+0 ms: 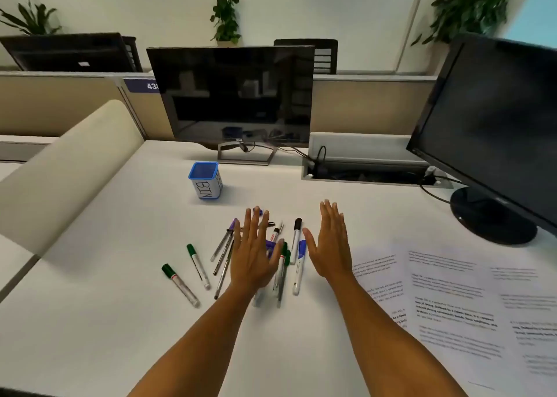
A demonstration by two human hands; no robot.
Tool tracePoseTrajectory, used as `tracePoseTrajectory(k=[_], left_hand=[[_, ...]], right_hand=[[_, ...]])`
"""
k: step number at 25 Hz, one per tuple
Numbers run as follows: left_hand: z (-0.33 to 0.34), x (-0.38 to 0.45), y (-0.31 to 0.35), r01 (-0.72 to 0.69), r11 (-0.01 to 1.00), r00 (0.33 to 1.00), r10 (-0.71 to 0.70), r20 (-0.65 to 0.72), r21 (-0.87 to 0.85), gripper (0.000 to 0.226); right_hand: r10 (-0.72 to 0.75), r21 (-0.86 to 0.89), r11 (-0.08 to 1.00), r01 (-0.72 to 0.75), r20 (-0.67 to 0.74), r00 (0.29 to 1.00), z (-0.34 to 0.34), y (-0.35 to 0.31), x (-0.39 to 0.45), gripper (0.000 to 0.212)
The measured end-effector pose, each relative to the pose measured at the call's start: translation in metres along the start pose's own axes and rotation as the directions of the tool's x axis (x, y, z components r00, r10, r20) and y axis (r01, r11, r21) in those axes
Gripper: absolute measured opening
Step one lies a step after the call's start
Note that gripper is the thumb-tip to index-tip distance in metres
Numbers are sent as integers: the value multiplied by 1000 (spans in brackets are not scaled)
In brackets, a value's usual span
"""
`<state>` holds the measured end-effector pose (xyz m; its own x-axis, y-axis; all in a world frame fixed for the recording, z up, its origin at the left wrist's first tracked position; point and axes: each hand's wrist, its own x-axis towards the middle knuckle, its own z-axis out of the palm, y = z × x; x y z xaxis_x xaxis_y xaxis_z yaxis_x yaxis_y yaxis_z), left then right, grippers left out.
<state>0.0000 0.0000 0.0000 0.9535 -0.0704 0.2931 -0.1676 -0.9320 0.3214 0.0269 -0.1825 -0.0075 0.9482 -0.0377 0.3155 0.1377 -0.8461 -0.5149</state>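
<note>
Left hand over pen pile, right hand just beside; fingers straight, gripping nothing. Pinch one mid-barrel, lift clear of neighbours, drop into bin.

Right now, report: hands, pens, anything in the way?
Left hand open above pens, right hand open beside. Pens loose on desk. Bin beyond, nothing between.

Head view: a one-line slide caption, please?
Left hand over scattered markers, right hand beside them, both open; blue bin behind.

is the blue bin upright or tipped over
Upright: the blue bin stands on its base on the desk, open mouth facing up, and nothing sticks out of it.
</note>
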Motion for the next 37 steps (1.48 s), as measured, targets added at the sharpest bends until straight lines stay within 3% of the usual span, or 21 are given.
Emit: tracePoseTrajectory(k=[5, 7, 11, 17, 25, 33, 37], left_hand=[[28, -54, 12, -7, 999, 986, -1, 165, 48, 57], [33, -58, 13, 25, 997, 991, -34, 131, 69, 50], [37, -53, 17, 99, 986, 974, -124, 191, 134, 57], [32, -29, 38, 186, 961, 910, -246, 334, 203, 30], [50, -22, 50, 266, 934, 800, -353, 485, 239, 67], [40, -8, 47, 470, 877, 690, -436, 578, 99, 71], [19, -14, 38, 423, 900, 780, -419, 466, 101, 57]], right_hand=[[70, 92, 992, -87, 179, 981, 22, -3, -30, 68], [120, 98, 985, -140, 184, 976, 28, -4, -33, 59], [239, 39, 967, -253, 219, 946, 37, -11, -29, 51], [421, -3, 901, -435, 257, 870, 43, -24, -14, 46], [544, -76, 822, -564, 394, 740, 41, -26, 13, 51], [540, -185, 836, -517, 445, 714, 40, -22, 22, 42], [512, -150, 846, -511, 494, 703, 38, -15, 25, 46]])
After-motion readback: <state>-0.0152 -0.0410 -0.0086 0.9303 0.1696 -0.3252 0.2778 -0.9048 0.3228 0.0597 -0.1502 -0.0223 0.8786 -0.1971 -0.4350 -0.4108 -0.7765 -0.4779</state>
